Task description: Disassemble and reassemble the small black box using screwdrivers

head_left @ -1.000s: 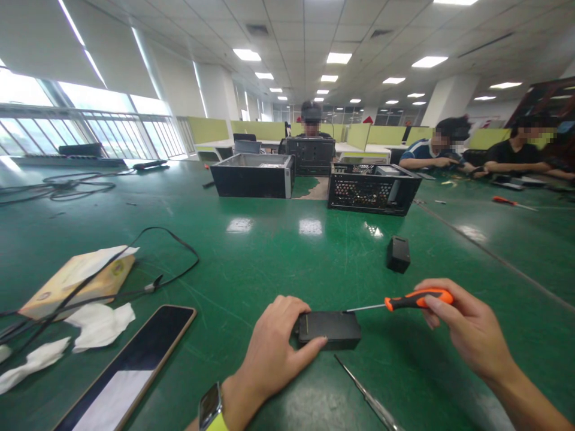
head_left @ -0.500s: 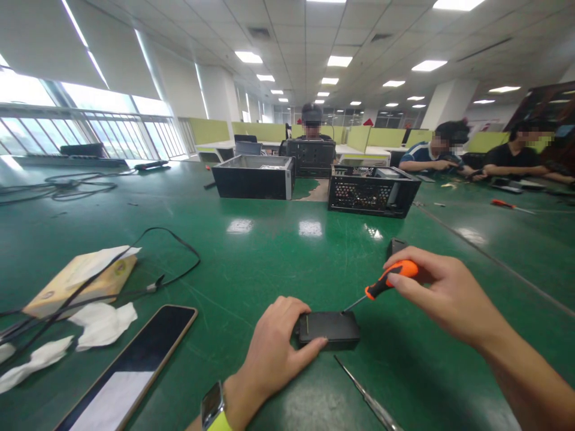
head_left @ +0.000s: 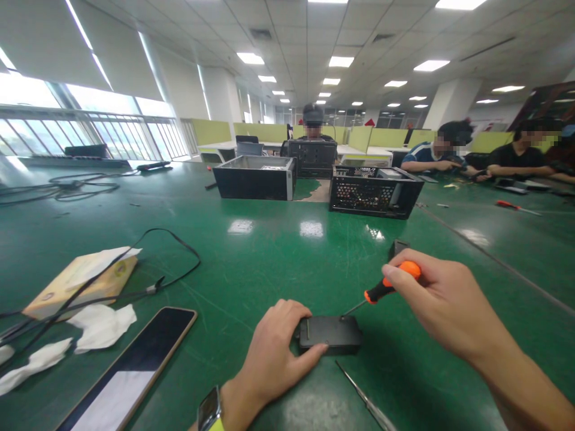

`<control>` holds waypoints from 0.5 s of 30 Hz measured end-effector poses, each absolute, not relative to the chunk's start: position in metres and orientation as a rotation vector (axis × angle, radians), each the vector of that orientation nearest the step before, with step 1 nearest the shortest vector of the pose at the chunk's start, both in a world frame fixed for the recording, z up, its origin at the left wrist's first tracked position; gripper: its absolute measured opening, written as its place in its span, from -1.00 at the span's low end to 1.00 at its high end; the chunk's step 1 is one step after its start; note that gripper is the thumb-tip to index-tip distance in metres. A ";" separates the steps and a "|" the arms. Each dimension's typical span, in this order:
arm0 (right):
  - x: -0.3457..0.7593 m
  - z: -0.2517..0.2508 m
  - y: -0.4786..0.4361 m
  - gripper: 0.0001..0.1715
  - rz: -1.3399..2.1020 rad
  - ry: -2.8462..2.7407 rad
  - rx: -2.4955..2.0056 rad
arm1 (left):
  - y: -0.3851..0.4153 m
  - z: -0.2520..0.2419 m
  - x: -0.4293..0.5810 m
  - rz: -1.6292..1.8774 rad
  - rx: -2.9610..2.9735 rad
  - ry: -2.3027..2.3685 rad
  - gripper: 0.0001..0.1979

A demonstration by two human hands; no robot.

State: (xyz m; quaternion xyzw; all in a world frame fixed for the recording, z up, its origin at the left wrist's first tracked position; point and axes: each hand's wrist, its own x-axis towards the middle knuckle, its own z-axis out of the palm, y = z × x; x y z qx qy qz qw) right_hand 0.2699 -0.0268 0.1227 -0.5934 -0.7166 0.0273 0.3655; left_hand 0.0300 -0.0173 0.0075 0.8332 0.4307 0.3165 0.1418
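Box: lies on the green counter point(head_left: 251, 263), in front of the wearer; the box point(head_left: 331, 336) has barely moved.
Left hand: the left hand point(head_left: 277, 340) spans the box's left end, thumb at the near side, fingers at the far.
Right hand: the right hand point(head_left: 442, 296) has its fingers closed round the driver point(head_left: 380, 291).
Driver: nearly level 1 second ago, now slanting, handle up; tip at the box's far edge, seating too small to tell.
Block: the block point(head_left: 398, 246) is now partly hidden behind the right hand.
Meaning: probably a steeper angle on the same spot, 1 hand steadying.
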 end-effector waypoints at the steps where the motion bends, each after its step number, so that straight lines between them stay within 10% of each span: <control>1: 0.269 0.122 -0.028 -0.58 0.100 -1.845 -1.494 | -0.017 0.007 0.030 0.914 2.406 1.241 -0.70; 15: 0.255 0.118 -0.033 -0.64 0.330 -1.951 -1.424 | -0.016 0.005 0.027 0.938 2.422 1.216 -0.71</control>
